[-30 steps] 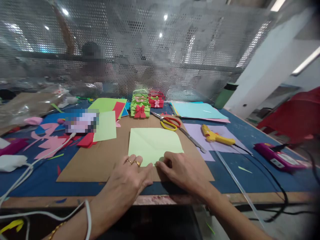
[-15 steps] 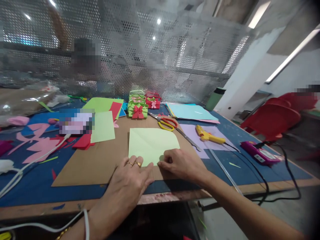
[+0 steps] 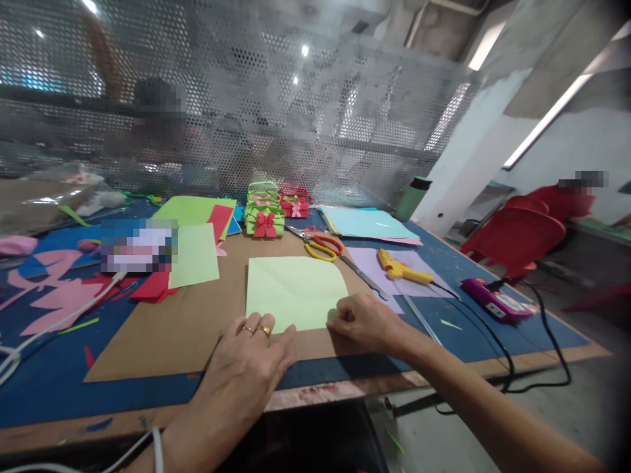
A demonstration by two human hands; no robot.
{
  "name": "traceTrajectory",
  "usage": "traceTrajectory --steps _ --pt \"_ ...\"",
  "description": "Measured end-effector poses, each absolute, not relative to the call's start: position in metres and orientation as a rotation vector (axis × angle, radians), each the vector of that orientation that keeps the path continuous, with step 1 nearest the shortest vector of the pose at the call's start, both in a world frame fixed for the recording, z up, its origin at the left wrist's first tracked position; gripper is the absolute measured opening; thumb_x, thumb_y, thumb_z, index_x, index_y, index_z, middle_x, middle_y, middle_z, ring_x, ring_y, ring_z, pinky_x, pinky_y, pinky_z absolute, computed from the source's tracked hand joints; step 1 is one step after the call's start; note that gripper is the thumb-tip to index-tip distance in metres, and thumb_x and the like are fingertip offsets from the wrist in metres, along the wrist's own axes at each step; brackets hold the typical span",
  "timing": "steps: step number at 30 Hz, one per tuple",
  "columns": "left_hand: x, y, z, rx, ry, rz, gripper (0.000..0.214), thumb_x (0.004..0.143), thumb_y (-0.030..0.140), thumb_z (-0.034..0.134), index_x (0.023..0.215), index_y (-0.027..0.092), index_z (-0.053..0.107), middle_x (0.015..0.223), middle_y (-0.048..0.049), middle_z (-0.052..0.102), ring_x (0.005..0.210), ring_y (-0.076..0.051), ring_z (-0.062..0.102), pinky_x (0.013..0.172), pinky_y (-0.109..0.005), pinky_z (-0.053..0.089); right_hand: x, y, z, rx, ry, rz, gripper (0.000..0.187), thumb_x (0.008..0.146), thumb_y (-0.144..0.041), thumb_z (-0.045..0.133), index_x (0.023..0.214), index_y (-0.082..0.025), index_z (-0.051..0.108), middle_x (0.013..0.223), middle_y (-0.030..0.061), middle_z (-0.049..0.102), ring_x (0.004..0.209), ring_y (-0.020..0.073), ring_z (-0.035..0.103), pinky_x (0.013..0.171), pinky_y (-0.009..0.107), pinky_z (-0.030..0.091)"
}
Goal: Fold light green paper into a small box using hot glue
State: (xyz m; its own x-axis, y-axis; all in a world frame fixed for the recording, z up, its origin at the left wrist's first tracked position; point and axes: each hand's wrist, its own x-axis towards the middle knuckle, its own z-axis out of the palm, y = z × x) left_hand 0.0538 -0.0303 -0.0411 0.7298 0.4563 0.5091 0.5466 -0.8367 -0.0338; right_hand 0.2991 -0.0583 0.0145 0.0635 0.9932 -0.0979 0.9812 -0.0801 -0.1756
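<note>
A sheet of pale green paper (image 3: pixel 296 289) lies on the brown cardboard (image 3: pixel 167 335) in front of me, its far right corner rounded. My left hand (image 3: pixel 254 351) rests at the paper's near left edge, fingers stretched out and thumb apart; rings show on two fingers. At the near right corner, my right hand (image 3: pixel 362 322) is closed, with curled fingers and thumb against the paper's edge. The fingertips are partly hidden. Just beyond the sheet lie scissors (image 3: pixel 323 247) with red and yellow handles and a long grey metal tool (image 3: pixel 363 277).
A yellow glue gun (image 3: pixel 401 269) lies on lilac paper at right, its cord near a purple power box (image 3: pixel 497 301). Small green paper baskets (image 3: pixel 265 220), stacked coloured sheets (image 3: pixel 369 223) and a green bottle (image 3: pixel 413 199) stand behind. Pink cutouts (image 3: pixel 59 289) and a white cable are left.
My right hand has slid a little right along the paper's near edge, widening the gap between my hands. My left hand stays on the paper. The view has turned slightly right.
</note>
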Motion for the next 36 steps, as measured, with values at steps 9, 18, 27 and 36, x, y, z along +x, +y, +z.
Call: traceTrajectory --steps 9,18,27,36 --pt "0.053 -0.030 -0.044 -2.723 -0.788 -0.801 0.031 0.096 0.029 0.053 0.121 0.023 0.070 0.097 -0.0125 0.067 0.088 -0.028 0.057 0.079 -0.042 0.042 0.335 -0.070 0.016 -2.325 -2.010 0.302 0.028 0.082 -0.031 0.058 0.057 -0.019 0.057 0.054 -0.0024 0.052 0.053 0.0111 0.043 0.051 0.026 0.025" --pt "0.053 -0.030 -0.044 -2.727 -0.763 -0.835 0.030 0.096 0.025 0.053 0.120 0.022 0.070 0.098 -0.0124 0.067 0.087 -0.027 0.058 0.079 -0.042 0.043 0.339 -0.087 0.028 -2.386 -1.850 -0.046 0.024 0.089 -0.027 0.050 0.069 -0.019 0.061 0.062 0.0027 0.057 0.058 0.0162 0.049 0.054 0.028 0.028" --pt "0.070 -0.042 -0.036 -2.656 -0.899 -0.600 0.035 0.089 0.040 0.068 0.118 0.021 0.068 0.099 -0.0118 0.066 0.091 -0.029 0.059 0.080 -0.043 0.045 0.279 -0.101 -0.022 -1.522 -2.312 -0.071 0.019 0.100 -0.032 0.051 0.108 -0.017 0.060 0.101 0.0092 0.061 0.093 0.0232 0.052 0.082 0.040 0.046" --pt "0.096 -0.060 -0.034 -2.747 -0.944 -0.623 0.049 0.087 0.053 0.065 0.118 0.015 0.063 0.104 -0.0103 0.066 0.091 -0.028 0.058 0.081 -0.043 0.041 0.288 -0.101 -0.032 -1.465 -2.287 -0.064 0.016 0.100 -0.025 0.049 0.110 -0.017 0.059 0.104 0.0098 0.060 0.095 0.0247 0.052 0.083 0.043 0.046"
